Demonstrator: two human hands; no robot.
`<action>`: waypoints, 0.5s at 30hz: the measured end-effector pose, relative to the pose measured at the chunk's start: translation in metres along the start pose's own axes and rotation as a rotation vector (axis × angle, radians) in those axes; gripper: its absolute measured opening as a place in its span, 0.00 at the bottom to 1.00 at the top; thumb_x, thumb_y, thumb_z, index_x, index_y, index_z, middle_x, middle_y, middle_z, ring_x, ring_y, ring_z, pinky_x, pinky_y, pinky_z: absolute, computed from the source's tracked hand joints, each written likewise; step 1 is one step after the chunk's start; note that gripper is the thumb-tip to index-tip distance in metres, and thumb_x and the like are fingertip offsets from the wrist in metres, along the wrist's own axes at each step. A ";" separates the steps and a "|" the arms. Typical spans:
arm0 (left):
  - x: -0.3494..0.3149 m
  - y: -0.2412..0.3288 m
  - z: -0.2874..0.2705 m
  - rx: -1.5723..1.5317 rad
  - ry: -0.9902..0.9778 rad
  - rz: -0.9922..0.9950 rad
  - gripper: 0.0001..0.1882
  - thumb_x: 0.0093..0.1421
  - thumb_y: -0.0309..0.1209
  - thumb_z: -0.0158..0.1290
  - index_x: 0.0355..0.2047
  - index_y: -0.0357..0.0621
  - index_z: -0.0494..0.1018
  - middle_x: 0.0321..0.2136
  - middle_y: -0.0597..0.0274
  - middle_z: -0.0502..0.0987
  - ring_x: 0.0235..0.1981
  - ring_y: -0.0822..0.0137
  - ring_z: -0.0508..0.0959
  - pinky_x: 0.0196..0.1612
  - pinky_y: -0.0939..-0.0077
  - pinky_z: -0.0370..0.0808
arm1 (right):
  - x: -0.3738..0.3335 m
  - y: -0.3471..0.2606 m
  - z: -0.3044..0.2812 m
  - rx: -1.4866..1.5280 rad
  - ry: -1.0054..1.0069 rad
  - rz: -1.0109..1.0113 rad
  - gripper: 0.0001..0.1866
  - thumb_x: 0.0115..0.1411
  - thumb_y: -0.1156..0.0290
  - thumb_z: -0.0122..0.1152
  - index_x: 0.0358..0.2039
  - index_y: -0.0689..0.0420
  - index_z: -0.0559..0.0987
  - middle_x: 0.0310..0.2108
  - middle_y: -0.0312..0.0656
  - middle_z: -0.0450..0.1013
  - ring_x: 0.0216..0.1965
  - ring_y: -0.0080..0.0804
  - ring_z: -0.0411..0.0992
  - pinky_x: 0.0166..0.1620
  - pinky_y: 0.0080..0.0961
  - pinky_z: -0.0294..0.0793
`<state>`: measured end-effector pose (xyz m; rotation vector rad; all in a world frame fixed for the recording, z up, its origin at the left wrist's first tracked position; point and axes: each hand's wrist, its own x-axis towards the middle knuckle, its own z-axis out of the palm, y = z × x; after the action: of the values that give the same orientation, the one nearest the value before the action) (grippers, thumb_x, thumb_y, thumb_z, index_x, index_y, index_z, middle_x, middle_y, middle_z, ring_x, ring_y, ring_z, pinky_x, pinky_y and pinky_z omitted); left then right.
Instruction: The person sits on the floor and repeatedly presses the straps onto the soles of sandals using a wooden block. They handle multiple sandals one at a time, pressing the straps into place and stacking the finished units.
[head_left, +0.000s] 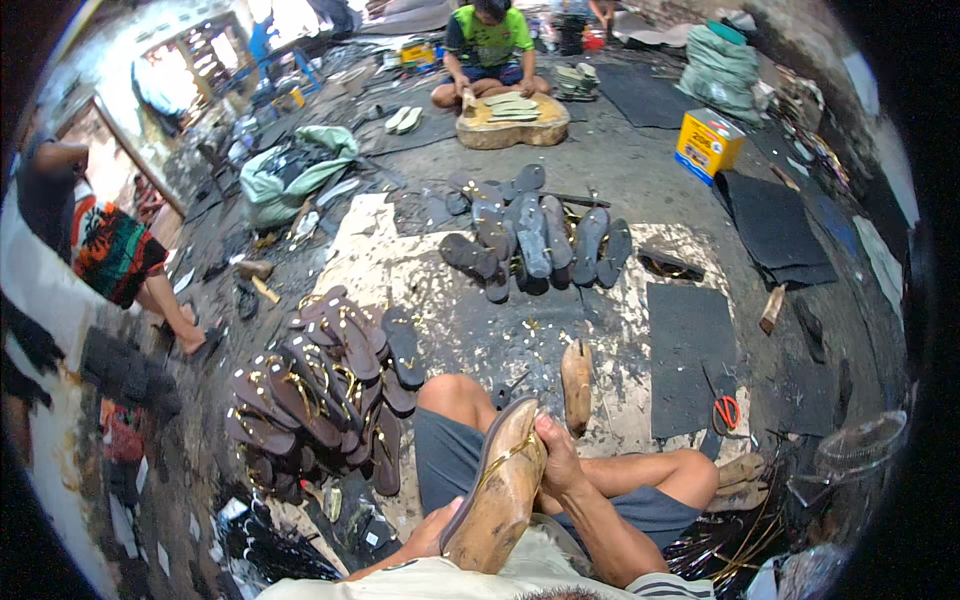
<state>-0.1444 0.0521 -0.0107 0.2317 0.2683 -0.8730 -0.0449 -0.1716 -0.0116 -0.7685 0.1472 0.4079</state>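
Observation:
In my lap a wooden shoe last [492, 520] stands tilted, its toe end pointing up and away from me. A dark-soled sandal [474, 508] with a thin gold strap is fitted on it, the sole along the left side. My left hand [436, 527] is closed round the sole near the heel end, its fingers partly hidden. Higher up, my right hand [560, 457] grips the last's right side near the toe, thumb by the strap. Another wooden last [576, 388] lies on the floor just past my legs.
To the left is a pile of brown sandals [330, 375]; ahead lies a group of dark sandals [535, 235]. Orange-handled scissors [726, 412] rest by a black sheet [690, 350]. A person [490, 45] sits at a wooden block [512, 133]; another person [110, 245] is at left.

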 end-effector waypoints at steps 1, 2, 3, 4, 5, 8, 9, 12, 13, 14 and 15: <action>-0.002 0.000 0.003 0.102 0.091 0.008 0.29 0.75 0.47 0.33 0.65 0.37 0.61 0.59 0.52 0.72 0.58 0.59 0.73 0.64 0.63 0.68 | -0.001 0.000 -0.001 -0.010 -0.004 0.004 0.26 0.67 0.46 0.51 0.47 0.58 0.75 0.39 0.41 0.77 0.41 0.31 0.78 0.48 0.33 0.79; -0.005 -0.001 0.007 0.206 0.181 0.019 0.29 0.75 0.47 0.34 0.65 0.37 0.61 0.59 0.52 0.72 0.58 0.60 0.73 0.64 0.63 0.68 | -0.002 0.000 -0.003 -0.020 -0.008 0.011 0.26 0.67 0.46 0.51 0.47 0.59 0.75 0.39 0.41 0.77 0.41 0.31 0.77 0.48 0.32 0.79; -0.010 -0.002 0.011 0.314 0.272 0.033 0.29 0.75 0.47 0.34 0.64 0.37 0.61 0.58 0.52 0.72 0.58 0.60 0.74 0.64 0.63 0.68 | -0.003 0.001 -0.004 -0.026 -0.017 0.018 0.25 0.68 0.47 0.50 0.47 0.59 0.75 0.39 0.41 0.77 0.42 0.31 0.77 0.48 0.32 0.79; -0.015 -0.002 0.015 0.423 0.361 0.049 0.29 0.75 0.47 0.35 0.64 0.37 0.61 0.58 0.52 0.72 0.58 0.60 0.74 0.63 0.63 0.68 | -0.003 0.000 -0.004 -0.047 -0.024 0.039 0.26 0.68 0.48 0.50 0.47 0.60 0.76 0.39 0.41 0.77 0.41 0.30 0.77 0.47 0.30 0.78; -0.019 -0.001 0.017 0.533 0.449 0.065 0.28 0.75 0.46 0.35 0.64 0.36 0.61 0.58 0.51 0.73 0.58 0.60 0.74 0.63 0.63 0.68 | 0.000 -0.005 -0.004 -0.067 -0.032 0.061 0.26 0.69 0.48 0.50 0.46 0.61 0.76 0.38 0.41 0.77 0.40 0.29 0.77 0.45 0.29 0.78; -0.008 0.055 0.005 1.462 0.245 0.150 0.28 0.74 0.44 0.40 0.65 0.37 0.60 0.62 0.49 0.67 0.60 0.60 0.72 0.62 0.66 0.68 | 0.003 -0.048 0.012 -0.329 -0.145 0.020 0.27 0.69 0.47 0.51 0.46 0.61 0.79 0.37 0.38 0.78 0.38 0.26 0.76 0.42 0.25 0.76; -0.001 0.069 0.015 1.579 0.254 0.240 0.29 0.73 0.43 0.42 0.66 0.37 0.57 0.64 0.48 0.64 0.61 0.60 0.70 0.62 0.68 0.68 | 0.005 -0.063 0.020 -0.472 -0.176 0.031 0.27 0.69 0.47 0.51 0.45 0.61 0.79 0.38 0.38 0.79 0.38 0.26 0.76 0.42 0.25 0.76; 0.027 0.055 0.092 1.213 0.238 0.354 0.50 0.65 0.43 0.56 0.71 0.39 0.33 0.70 0.45 0.45 0.68 0.53 0.57 0.66 0.64 0.59 | 0.013 -0.082 0.026 -0.903 -0.176 0.089 0.31 0.67 0.42 0.51 0.41 0.62 0.81 0.34 0.43 0.79 0.37 0.28 0.75 0.40 0.32 0.75; 0.033 0.052 0.094 1.300 0.122 0.314 0.62 0.60 0.43 0.62 0.71 0.40 0.22 0.71 0.45 0.40 0.70 0.49 0.51 0.69 0.60 0.54 | 0.016 -0.084 0.032 -0.999 -0.160 0.084 0.32 0.66 0.40 0.51 0.41 0.62 0.81 0.33 0.45 0.79 0.37 0.30 0.75 0.41 0.33 0.75; 0.030 0.043 0.105 1.310 0.024 0.370 0.63 0.57 0.39 0.65 0.71 0.38 0.25 0.71 0.45 0.40 0.71 0.49 0.49 0.70 0.57 0.49 | 0.017 -0.087 0.035 -1.094 -0.143 0.081 0.33 0.66 0.39 0.50 0.40 0.62 0.81 0.32 0.47 0.79 0.37 0.31 0.75 0.41 0.35 0.75; 0.030 0.038 0.118 1.210 0.105 0.338 0.63 0.55 0.39 0.66 0.71 0.39 0.26 0.70 0.45 0.42 0.70 0.50 0.51 0.70 0.58 0.50 | 0.018 -0.089 0.032 -1.162 -0.136 0.048 0.36 0.64 0.36 0.49 0.41 0.62 0.81 0.29 0.51 0.79 0.35 0.37 0.76 0.41 0.38 0.75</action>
<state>-0.0808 0.0176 0.0944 1.4065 -0.2377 -0.5896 0.0079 -0.2013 0.0638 -1.8738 -0.2329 0.5864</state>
